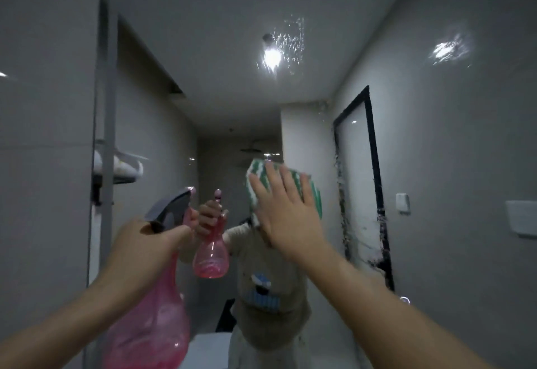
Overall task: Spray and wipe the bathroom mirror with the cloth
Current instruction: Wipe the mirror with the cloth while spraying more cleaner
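Gripping the pink spray bottle (151, 319) by its neck is the left hand (142, 241), fingers curled round just under the dark trigger head, nozzle tilted up toward the mirror (220, 57). The bottle hangs low and left of the cloth, closest to the camera, its translucent belly dropping below the wrist.

Bit further out, the right hand (286, 217) is spread flat, fingers (274, 180) straight and slightly fanned, pressing the green and white striped cloth (255, 174) against the glass. The cloth sticks out above and to both sides of the fingertips, so the palm covers most of it.

Beyond that, the mirror itself: wet streaks and droplets glinting up above the cloth near a reflected ceiling light, and speckly residue running down to the right of the cloth along a reflected dark door frame. Left of the cloth, a shelf (116, 177) holds something pale, probably towels, too blurry to call.
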Demonstrator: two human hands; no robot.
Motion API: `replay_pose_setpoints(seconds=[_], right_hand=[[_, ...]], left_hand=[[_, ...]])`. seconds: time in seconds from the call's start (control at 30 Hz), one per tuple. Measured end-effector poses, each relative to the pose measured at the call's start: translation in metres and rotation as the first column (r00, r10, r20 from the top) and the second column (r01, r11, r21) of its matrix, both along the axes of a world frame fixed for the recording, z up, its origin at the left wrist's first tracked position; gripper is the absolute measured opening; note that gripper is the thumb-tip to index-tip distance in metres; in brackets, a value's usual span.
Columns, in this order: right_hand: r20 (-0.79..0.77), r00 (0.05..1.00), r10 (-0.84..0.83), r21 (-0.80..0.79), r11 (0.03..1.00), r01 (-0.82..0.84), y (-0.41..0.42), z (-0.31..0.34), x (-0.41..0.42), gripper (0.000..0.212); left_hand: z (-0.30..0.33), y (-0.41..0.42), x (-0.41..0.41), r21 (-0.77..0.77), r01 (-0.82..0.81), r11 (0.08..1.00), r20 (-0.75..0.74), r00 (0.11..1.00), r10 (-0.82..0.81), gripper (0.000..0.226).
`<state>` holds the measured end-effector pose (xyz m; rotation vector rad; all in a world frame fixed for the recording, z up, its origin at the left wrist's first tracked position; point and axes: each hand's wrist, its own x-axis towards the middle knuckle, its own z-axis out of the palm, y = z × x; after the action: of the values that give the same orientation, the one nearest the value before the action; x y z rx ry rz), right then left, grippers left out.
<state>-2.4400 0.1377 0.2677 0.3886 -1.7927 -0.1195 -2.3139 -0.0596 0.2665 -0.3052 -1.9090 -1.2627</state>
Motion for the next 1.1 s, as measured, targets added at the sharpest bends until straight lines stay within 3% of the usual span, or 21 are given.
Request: replay_pose_setpoints(seconds=[0.1,0.17,0.27,0.43,0.53,0.7,0.9,1.1], right_hand=[[0.004,1.000,-0.014,0.095,0.995,0.013,-0.002,-0.067,-0.002,0.057],[0.018,1.000,-0.019,0.126,0.992,0.017,-0.004,-0.098,0.000,0.057],[0.033,0.999,-0.035,0.139,0.990,0.030,-0.004,-0.129,0.003,0.059],[0.030,0.998,-0.052,0.160,0.986,0.047,0.005,-0.167,0.005,0.057],[0.026,0.999,-0.048,0.189,0.981,0.042,0.016,-0.194,0.004,0.057],[0.023,0.998,-0.050,0.239,0.970,0.043,0.050,-0.244,0.008,0.056],[-0.022,0.999,-0.042,0.309,0.950,0.046,0.095,-0.263,0.003,0.051],[-0.018,0.999,-0.037,0.296,0.954,0.040,0.139,-0.262,0.002,0.050]], left_hand=[[-0.035,-0.002,-0.007,0.048,-0.018,0.999,0.085,0.996,0.013,0.020],[-0.057,-0.002,-0.003,0.090,-0.030,0.996,0.097,0.995,0.022,0.005],[-0.090,0.001,0.005,0.118,-0.047,0.992,0.116,0.993,0.033,0.009],[-0.135,0.017,0.018,0.038,-0.093,0.995,0.125,0.988,0.087,0.020],[-0.159,0.026,0.021,0.015,-0.080,0.997,0.148,0.986,0.077,0.011],[-0.189,0.039,0.017,0.003,-0.072,0.997,0.185,0.980,0.070,0.016],[-0.198,0.061,0.003,-0.011,-0.037,0.999,0.156,0.987,0.038,0.034],[-0.204,0.102,-0.012,0.025,0.067,0.997,0.154,0.986,-0.070,0.028]])
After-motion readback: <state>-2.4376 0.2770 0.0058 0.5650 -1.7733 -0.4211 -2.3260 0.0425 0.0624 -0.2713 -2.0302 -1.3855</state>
